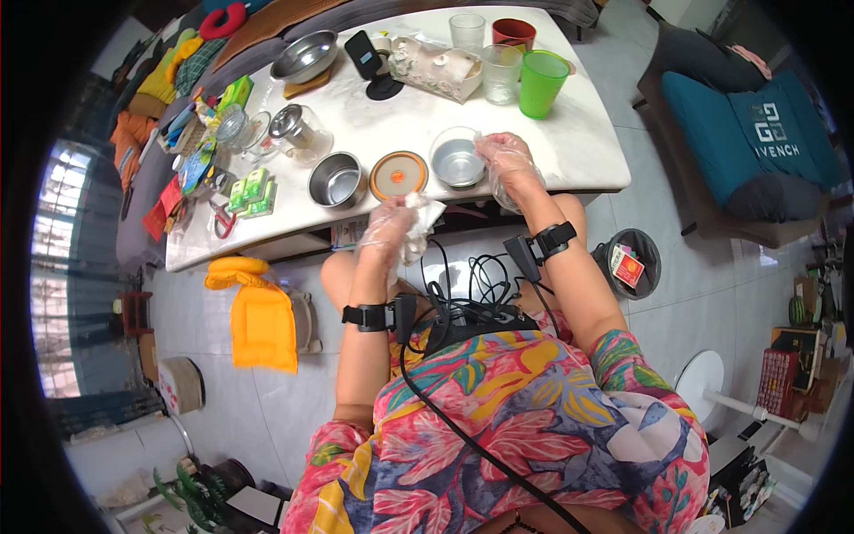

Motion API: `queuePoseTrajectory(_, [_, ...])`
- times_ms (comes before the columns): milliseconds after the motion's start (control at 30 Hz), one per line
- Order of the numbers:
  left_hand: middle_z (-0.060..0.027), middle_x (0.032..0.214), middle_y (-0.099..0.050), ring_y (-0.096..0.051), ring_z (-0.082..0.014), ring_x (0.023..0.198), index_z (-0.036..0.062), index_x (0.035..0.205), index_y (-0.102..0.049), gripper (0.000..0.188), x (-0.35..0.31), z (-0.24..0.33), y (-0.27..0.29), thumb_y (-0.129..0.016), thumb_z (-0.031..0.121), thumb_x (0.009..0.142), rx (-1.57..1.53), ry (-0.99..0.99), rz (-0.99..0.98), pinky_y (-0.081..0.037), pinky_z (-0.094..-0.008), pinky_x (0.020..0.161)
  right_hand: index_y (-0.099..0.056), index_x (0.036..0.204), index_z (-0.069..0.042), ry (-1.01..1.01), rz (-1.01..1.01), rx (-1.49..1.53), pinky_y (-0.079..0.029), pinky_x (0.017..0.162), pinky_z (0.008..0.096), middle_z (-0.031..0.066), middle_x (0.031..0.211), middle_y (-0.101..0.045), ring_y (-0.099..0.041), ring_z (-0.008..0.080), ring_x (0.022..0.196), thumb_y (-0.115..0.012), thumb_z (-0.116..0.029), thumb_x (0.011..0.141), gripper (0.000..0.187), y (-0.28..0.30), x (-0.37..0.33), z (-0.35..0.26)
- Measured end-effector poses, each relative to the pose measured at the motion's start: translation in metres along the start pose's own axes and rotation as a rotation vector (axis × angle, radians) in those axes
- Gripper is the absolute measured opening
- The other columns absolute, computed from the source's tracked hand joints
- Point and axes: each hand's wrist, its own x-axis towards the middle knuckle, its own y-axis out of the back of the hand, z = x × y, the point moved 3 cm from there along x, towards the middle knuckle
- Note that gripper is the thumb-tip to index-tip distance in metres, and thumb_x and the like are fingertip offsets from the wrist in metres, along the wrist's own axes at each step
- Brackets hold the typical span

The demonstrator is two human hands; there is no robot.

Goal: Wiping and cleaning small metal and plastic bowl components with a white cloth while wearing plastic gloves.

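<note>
My left hand (386, 228), in a clear plastic glove, is closed on a crumpled white tissue (422, 228) just off the near edge of the table. My right hand (511, 167), gloved likewise, pinches the right rim of a round clear-walled bowl (458, 162) that rests on the tabletop. Between the hands lies a round lid (398, 175) with an orange-brown rim and an orange centre. Left of that stands an open steel pot (336, 182). Its inside is shiny.
Glass jars (302, 138), green packs (253, 191) and red-handled scissors (222, 221) crowd the table's left. Behind are a steel basin (304, 59), a phone on a stand (363, 55), a tissue box (436, 69) and a green cup (542, 84). A bin (642, 258) stands right; black cables hang at my lap.
</note>
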Motion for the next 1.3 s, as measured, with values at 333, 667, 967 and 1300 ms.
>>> queuePoseTrajectory(333, [-0.0118, 0.105, -0.058, -0.055, -0.0172, 0.094, -0.0028, 0.119, -0.050, 0.046, 0.034, -0.006, -0.017, -0.054, 0.019, 0.079, 0.328, -0.103, 0.012, -0.044, -0.0298, 0.082, -0.063, 0.092, 0.000, 0.088, 0.209, -0.763, -0.046, 0.071, 0.0280, 0.0088, 0.082, -0.064, -0.059, 0.0159, 0.075, -0.069, -0.034, 0.075, 0.038, 0.013, 0.005, 0.001])
queuePoseTrajectory(667, [-0.0132, 0.106, -0.064, -0.059, -0.0204, 0.095, 0.0017, 0.116, -0.059, 0.048, 0.073, 0.004, -0.026, -0.058, 0.038, 0.085, 0.338, -0.082, 0.107, -0.044, -0.0296, 0.086, -0.068, 0.092, -0.006, 0.153, 0.190, -0.805, -0.048, 0.075, 0.0342, 0.0157, 0.084, -0.067, -0.064, 0.0271, 0.080, -0.063, -0.034, 0.076, 0.032, 0.019, 0.009, 0.010])
queuePoseTrajectory(967, [-0.0127, 0.093, -0.067, -0.063, -0.0219, 0.084, 0.0010, 0.105, -0.064, 0.043, 0.067, 0.016, -0.038, -0.064, 0.034, 0.077, 0.361, 0.019, 0.121, -0.047, -0.0304, 0.077, -0.068, 0.099, -0.007, 0.363, 0.158, -0.927, -0.048, 0.074, 0.0297, 0.0121, 0.087, -0.068, -0.063, 0.0203, 0.078, -0.065, -0.028, 0.079, 0.029, 0.024, 0.015, 0.016])
queuePoseTrajectory(1300, [-0.0118, 0.090, -0.067, -0.063, -0.0194, 0.080, 0.0006, 0.103, -0.065, 0.041, 0.080, 0.006, -0.038, -0.066, 0.031, 0.075, 0.451, -0.030, 0.162, -0.047, -0.0295, 0.074, -0.065, 0.101, -0.002, 0.135, 0.081, -0.547, -0.047, 0.071, 0.0270, 0.0104, 0.083, -0.065, -0.060, 0.0163, 0.075, -0.064, -0.032, 0.081, 0.036, 0.025, 0.027, 0.036])
